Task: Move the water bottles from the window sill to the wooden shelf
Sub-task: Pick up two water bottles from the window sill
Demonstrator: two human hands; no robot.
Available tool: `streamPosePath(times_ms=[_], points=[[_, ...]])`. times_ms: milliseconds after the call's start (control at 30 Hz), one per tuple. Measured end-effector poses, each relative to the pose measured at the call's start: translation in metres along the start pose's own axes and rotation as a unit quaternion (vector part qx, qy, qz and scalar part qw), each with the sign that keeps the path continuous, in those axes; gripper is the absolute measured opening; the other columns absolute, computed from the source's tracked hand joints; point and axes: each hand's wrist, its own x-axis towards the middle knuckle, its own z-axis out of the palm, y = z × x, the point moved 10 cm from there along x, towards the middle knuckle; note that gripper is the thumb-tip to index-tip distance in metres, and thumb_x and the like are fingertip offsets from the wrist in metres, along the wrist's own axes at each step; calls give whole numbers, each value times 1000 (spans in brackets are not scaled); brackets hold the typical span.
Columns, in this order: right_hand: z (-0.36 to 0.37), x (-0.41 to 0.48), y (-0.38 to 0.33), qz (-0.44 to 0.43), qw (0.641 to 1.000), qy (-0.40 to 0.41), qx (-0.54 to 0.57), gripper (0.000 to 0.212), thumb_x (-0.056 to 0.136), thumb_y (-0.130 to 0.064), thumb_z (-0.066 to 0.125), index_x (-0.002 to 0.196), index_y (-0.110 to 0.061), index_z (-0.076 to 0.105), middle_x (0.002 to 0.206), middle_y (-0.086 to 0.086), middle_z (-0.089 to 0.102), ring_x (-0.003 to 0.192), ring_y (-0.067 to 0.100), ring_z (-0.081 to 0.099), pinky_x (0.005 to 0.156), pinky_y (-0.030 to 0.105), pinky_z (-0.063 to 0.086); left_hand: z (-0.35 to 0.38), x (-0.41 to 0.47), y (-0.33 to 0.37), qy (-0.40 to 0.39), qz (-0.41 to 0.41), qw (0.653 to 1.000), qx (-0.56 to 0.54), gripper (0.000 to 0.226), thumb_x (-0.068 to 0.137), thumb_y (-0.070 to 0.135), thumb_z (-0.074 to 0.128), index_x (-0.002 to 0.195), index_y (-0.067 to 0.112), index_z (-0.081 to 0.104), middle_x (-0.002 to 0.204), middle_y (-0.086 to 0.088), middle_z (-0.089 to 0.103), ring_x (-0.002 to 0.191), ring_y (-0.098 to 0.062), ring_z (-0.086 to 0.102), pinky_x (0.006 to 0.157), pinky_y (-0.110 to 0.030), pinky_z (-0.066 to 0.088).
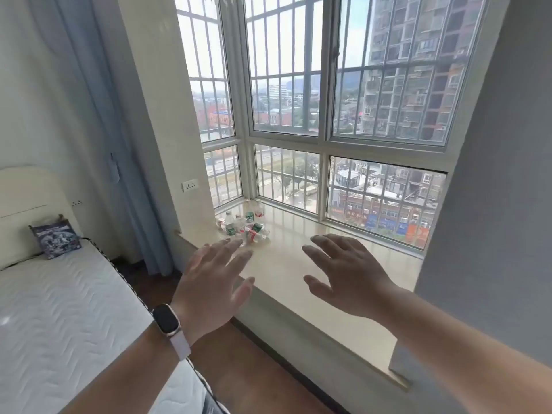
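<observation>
Several small clear water bottles (243,224) with green and red labels cluster at the far left corner of the cream window sill (298,282). Some stand upright and some lie on their sides. My left hand (213,282), with a watch on its wrist, reaches out with fingers spread, its fingertips just short of the nearest lying bottle (257,234). My right hand (343,270) hovers over the middle of the sill, fingers apart, holding nothing. No wooden shelf is in view.
A bed with a white mattress (59,309) fills the lower left, with a blue box (56,239) near its headboard. A blue curtain (98,130) hangs left of the barred window (298,100). A grey wall (493,204) bounds the sill at right.
</observation>
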Motion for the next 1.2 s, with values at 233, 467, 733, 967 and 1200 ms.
streamPosePath(times_ms=[233,467,733,967,1200], points=[[44,22,80,-21,999,-5,25,55,85,-45,65,127,-10,62,128,13,61,119,33,56,99,45,44,48,79,40,-29,-17,999,-10,49,90,45,53,131,20,60,141,-5,56,132,-30,50,109,-56,36],[73,46,154,-50,997,11,49,56,86,-46,61,129,-11,60,130,13,60,120,34,55,100,45,43,83,140,68,-30,-35,999,12,50,91,44,48,132,19,61,139,-5,58,130,-29,52,107,-57,39],[107,72,183,-64,993,-9,100,59,88,-51,47,132,-12,58,132,12,59,122,33,53,100,44,41,112,164,64,-53,-82,995,26,52,91,47,42,129,19,64,137,-5,60,128,-29,54,109,-56,37],[141,110,174,-75,990,-32,118,62,89,-54,38,133,-15,57,135,11,58,123,32,52,100,43,41,137,171,28,-56,-108,992,33,47,89,42,56,129,19,63,137,-5,59,129,-30,53,110,-55,36],[192,171,156,-86,990,-43,108,59,89,-51,42,131,-13,58,132,10,59,121,32,54,99,43,41,182,187,-37,-44,-112,993,15,48,90,45,46,121,16,67,130,-7,63,123,-31,57,105,-56,41]])
